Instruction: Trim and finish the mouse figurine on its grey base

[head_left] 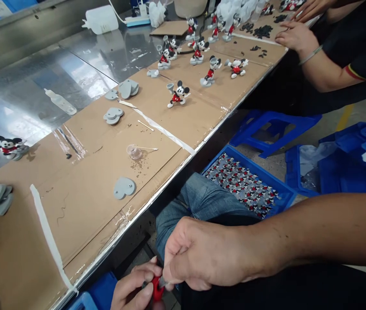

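Cardboard-topped workbench (86, 206): Mickey Mouse figurines (178, 97), grey lobed bases (124, 188) | red figurine part (158, 291): off the bench, between both hands | left hand (136, 285): pinching it | right hand (210, 254): pinching small grey piece (162, 282) against it

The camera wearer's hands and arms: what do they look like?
Human and ungloved: neither the right hand nor the left hand shows a ring. The right forearm has no visible sleeve, watch or cable, just small dark specks. The left forearm is out of view.
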Demonstrator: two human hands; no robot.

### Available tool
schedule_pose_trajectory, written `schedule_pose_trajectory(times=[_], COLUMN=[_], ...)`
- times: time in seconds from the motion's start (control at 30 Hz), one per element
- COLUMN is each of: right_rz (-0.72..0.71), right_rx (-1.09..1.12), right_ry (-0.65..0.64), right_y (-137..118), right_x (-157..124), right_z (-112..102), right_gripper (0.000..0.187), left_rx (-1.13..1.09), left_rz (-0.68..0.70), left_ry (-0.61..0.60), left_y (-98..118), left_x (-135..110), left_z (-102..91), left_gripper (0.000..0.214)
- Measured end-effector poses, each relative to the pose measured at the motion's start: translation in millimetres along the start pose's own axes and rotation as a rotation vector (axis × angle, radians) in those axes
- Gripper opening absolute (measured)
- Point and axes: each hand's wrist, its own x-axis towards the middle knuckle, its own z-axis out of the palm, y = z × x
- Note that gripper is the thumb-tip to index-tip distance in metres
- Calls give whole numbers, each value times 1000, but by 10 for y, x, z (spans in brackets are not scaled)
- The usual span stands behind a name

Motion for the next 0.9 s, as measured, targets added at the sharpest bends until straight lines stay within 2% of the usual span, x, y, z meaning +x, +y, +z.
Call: schedule_pose_trajectory(times=[0.1, 0.2, 0.27, 0.37, 0.4, 0.47, 0.57, 0.67, 0.73, 0.8, 0.9], right_rz=[-16, -44, -40, -105, -137, -203, -363, -652, -783, -832, -850], right_rx=[197, 354, 399, 455, 461, 413, 138, -320, -612, -813, -982], right_ry=[-6, -38, -50, -48, -48, -32, 106, 273, 333, 351, 308], right_y=[32, 49, 52, 28, 12, -17, -21, 37, 80, 96, 60], right_x=[5, 5, -5, -54, -77, -124, -168, -173, -171, -173, -180], right_z=[44, 74, 77, 62, 55, 48, 58, 83, 92, 91, 81], right_gripper=[8, 13, 13, 16, 17, 18, 17, 17, 17, 16, 16], left_rx=[26, 46, 46, -25, -62, -126, -195, -238, -250, -254, -251], left_rz=[223, 289, 298, 254, 237, 225, 217, 168, 153, 157, 172], left_ry=[-128, -214, -125, 123, 149, 128, 103, 95, 81, 62, 48], left_y=[-187, -254, -225, -162, -153, -158, -184, -169, -140, -114, -114], left_x=[16, 35, 37, 35, 39, 55, 76, 75, 69, 65, 60], left_z=[-190, -255, -173, 45, 110, 200, 254, 282, 298, 306, 291], left_gripper=[16, 20, 15, 12, 12, 14, 17, 17, 17, 18, 18])
